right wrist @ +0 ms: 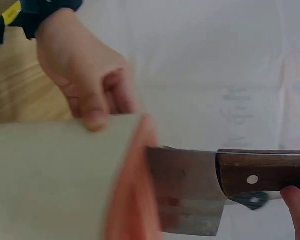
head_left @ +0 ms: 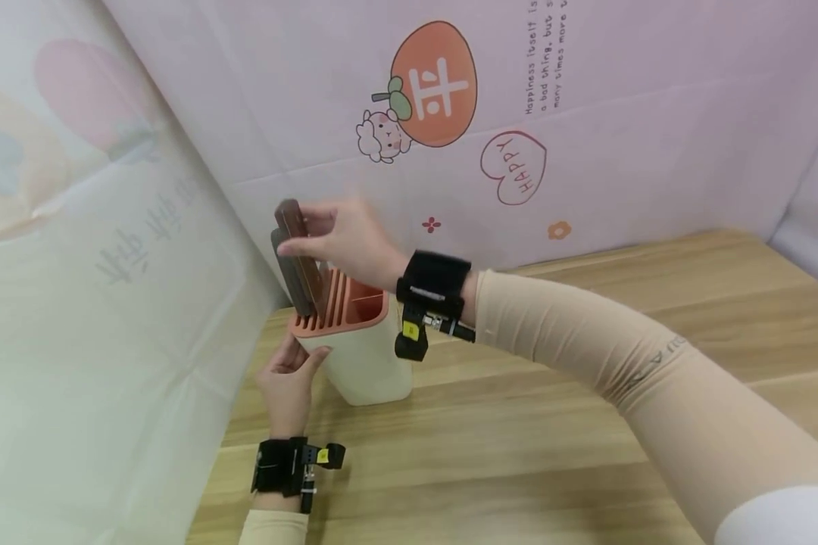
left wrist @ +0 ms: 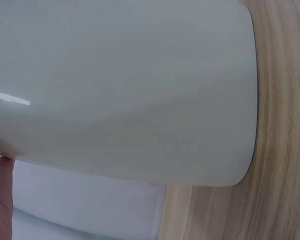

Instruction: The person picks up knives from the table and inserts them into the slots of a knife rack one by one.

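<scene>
A cream knife block with an orange slotted top stands upright on the wooden table. My right hand pinches the brown wooden handle of a cleaver. Its broad blade sits partly inside a slot, with the upper part showing above the orange rim in the right wrist view. A second knife with a dark grey handle stands in the block beside the cleaver. At the block's near left corner, my left hand grips the upper wall, thumb on the front face. The left wrist view shows mostly the block's smooth side.
A pale printed cloth hangs behind the block, and another whitish cloth rises close on its left. Wooden tabletop extends to the right and in front. The block's top also has more slots and a larger open compartment.
</scene>
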A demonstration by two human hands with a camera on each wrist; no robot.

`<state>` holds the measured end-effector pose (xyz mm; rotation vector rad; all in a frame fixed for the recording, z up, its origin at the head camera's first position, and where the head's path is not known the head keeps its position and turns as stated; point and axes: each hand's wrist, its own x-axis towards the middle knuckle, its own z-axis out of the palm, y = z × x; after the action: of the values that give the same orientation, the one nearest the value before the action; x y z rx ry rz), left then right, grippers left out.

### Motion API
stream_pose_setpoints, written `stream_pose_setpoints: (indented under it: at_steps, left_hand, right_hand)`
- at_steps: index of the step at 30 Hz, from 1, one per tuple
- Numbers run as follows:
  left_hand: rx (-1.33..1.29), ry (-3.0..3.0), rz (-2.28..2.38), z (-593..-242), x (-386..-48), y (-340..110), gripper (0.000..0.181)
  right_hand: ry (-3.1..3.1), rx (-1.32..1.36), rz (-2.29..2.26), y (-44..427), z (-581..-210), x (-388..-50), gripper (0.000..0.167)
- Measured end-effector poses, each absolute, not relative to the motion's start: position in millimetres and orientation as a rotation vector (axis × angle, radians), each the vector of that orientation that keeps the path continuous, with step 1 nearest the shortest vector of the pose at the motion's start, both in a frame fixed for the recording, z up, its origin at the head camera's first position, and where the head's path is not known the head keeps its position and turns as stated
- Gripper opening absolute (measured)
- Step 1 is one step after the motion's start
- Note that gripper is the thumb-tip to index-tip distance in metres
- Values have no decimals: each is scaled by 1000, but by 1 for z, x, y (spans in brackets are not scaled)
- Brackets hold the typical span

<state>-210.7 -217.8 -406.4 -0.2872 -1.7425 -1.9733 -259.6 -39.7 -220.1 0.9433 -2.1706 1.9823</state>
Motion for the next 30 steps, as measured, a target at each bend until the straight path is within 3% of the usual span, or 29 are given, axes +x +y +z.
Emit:
stream_pose_setpoints:
  at_steps: [10, 17, 22, 30]
  left_hand:
    - [-270, -1778, -1982, -408, -210, -212, 62]
    - [-274, -1776, -1984, -408, -210, -219, 64]
    - [-229, -1801, -1960, -405, -209, -221, 63]
    - [-161, -1824, -1963, -407, -209, -217, 64]
  right_hand:
    - [-2282, 882, 1937, -40, -264, -260, 53]
    - [-2425, 1144, 1857, -30, -268, -261, 64]
    - [-2444, 1294, 1661, 9, -277, -250, 66]
    - [-2492, 1349, 1147, 110, -308, -236, 67]
